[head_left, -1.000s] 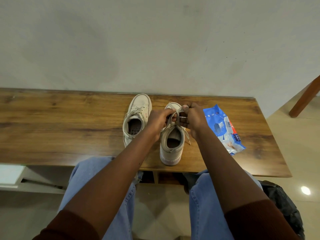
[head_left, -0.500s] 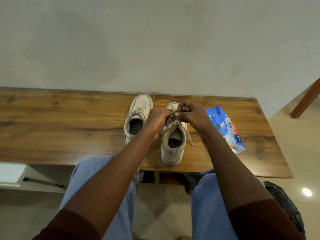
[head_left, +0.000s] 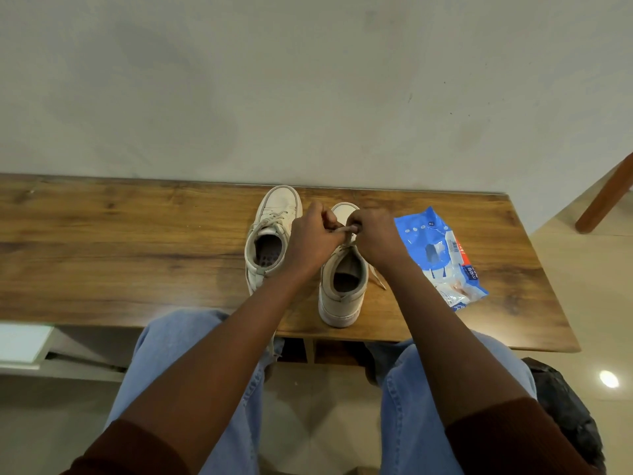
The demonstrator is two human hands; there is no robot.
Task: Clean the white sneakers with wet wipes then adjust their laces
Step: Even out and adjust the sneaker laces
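Together, the left hand (head_left: 313, 240) and right hand (head_left: 375, 240) pinch the laces (head_left: 344, 230) over the right sneaker (head_left: 342, 279) on the surface (head_left: 120, 252).

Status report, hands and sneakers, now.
Left hand and right hand pinching laces over right sneaker. Left sneaker untouched. Nothing obstructing.

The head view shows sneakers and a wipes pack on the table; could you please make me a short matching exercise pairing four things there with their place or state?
Things:
1. left sneaker
2. right sneaker
3. wet wipes pack
4. loose lace end

Places or states:
A. lies blue, at the right side of the wooden table
B. its lace pinched by the left hand and right hand
C. stands untouched, toe to the wall
D. trails on the tabletop beside the right sneaker

Pairs: 1-C, 2-B, 3-A, 4-D
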